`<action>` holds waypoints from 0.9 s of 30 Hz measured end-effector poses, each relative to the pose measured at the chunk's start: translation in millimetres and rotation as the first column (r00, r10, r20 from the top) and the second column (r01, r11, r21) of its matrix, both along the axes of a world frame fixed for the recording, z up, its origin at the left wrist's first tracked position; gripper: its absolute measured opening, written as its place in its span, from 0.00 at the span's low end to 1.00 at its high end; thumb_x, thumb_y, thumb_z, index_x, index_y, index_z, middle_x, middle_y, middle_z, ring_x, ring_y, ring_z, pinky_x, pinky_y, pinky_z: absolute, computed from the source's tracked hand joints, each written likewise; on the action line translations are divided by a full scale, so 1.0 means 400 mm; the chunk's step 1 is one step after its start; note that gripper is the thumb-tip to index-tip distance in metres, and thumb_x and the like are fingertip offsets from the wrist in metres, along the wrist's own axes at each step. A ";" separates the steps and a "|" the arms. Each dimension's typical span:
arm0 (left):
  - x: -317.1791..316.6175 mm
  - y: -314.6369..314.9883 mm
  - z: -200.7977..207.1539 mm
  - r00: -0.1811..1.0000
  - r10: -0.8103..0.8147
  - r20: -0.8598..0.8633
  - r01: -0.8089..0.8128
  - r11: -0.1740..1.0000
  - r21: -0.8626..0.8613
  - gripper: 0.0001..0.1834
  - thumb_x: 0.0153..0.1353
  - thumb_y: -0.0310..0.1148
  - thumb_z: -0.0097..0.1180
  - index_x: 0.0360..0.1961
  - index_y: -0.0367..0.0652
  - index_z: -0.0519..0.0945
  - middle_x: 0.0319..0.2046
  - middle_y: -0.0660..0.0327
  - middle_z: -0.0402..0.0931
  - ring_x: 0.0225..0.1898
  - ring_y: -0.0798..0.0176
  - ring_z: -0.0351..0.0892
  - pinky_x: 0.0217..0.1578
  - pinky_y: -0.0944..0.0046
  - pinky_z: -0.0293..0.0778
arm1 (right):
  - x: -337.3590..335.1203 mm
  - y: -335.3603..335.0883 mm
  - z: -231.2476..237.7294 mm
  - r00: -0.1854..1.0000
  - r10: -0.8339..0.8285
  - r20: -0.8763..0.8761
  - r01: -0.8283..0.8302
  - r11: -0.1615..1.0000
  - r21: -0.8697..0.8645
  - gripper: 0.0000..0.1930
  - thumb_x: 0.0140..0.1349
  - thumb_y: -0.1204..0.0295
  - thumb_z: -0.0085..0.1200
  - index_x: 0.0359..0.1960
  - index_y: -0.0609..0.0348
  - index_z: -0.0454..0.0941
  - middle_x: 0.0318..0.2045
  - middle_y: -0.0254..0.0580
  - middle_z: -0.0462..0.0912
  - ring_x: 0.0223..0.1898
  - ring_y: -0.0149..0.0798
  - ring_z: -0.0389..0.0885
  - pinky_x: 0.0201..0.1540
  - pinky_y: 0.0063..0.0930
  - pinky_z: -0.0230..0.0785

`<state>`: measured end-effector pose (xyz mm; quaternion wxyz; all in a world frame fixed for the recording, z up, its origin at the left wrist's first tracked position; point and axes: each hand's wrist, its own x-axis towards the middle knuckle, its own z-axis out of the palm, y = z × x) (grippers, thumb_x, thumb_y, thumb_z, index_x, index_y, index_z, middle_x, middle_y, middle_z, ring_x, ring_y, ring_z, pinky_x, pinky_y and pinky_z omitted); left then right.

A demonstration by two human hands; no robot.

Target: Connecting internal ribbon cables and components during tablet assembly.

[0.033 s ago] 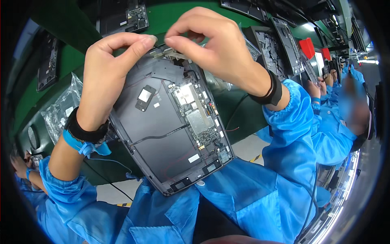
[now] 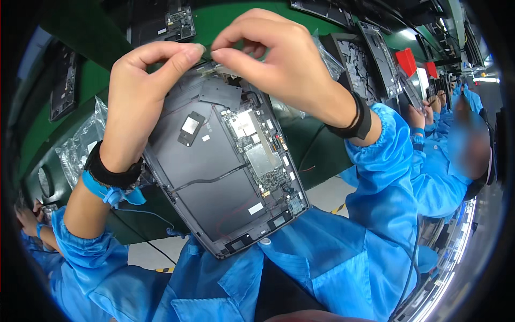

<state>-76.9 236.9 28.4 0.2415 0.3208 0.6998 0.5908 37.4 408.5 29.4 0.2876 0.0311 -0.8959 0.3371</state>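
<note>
My left hand [image 2: 140,83] is raised over the far end of an open laptop chassis [image 2: 206,206], thumb and index fingertip pinched together. Facing it, my right hand [image 2: 292,67] also pinches, its fingertips a short gap from the left ones. Whatever lies in either pinch is too small or hidden to make out. The dark grey chassis sits tilted in front of me. A green circuit board [image 2: 260,145] runs along its right side. Inside it lie a small black module [image 2: 186,139] with a white label, a loose grey plate [image 2: 222,94] and a flat black cable [image 2: 214,178].
Clear plastic bags [image 2: 75,155] lie left of the chassis. More opened laptop chassis [image 2: 167,24] stand on the green bench at the back, and an open tray [image 2: 357,67] is at the right. Red bins [image 2: 406,63] stand beyond. A person in blue [image 2: 440,172] works at right.
Both hands have shifted slightly toward the left and up, still pinched. The chassis and the parts inside it look unmoved.
</note>
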 end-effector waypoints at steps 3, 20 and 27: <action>0.009 0.002 0.014 1.000 0.006 0.015 -0.006 1.000 -0.004 0.11 0.62 0.34 0.64 0.38 0.37 0.86 0.34 0.63 0.83 0.37 0.73 0.79 0.41 0.73 0.73 | -0.016 -0.005 -0.019 0.998 0.039 0.041 -0.035 0.994 -0.102 0.09 0.55 0.68 0.63 0.32 0.62 0.84 0.25 0.44 0.81 0.26 0.39 0.79 0.30 0.30 0.71; 0.006 -0.039 0.019 0.974 -0.040 -0.222 0.066 0.992 0.111 0.11 0.61 0.32 0.63 0.41 0.36 0.86 0.34 0.62 0.84 0.36 0.71 0.80 0.41 0.73 0.73 | 0.003 -0.031 -0.010 0.973 0.162 0.162 -0.067 0.878 -0.473 0.08 0.57 0.70 0.61 0.32 0.62 0.85 0.25 0.39 0.84 0.26 0.30 0.79 0.30 0.26 0.70; 0.001 0.007 0.038 0.915 0.012 -0.403 0.024 0.996 0.084 0.11 0.59 0.33 0.64 0.36 0.35 0.85 0.30 0.63 0.84 0.34 0.73 0.79 0.37 0.73 0.72 | -0.017 0.022 0.011 0.930 0.104 -0.353 0.021 0.942 0.335 0.06 0.52 0.70 0.63 0.25 0.58 0.81 0.25 0.38 0.79 0.32 0.42 0.80 0.35 0.34 0.74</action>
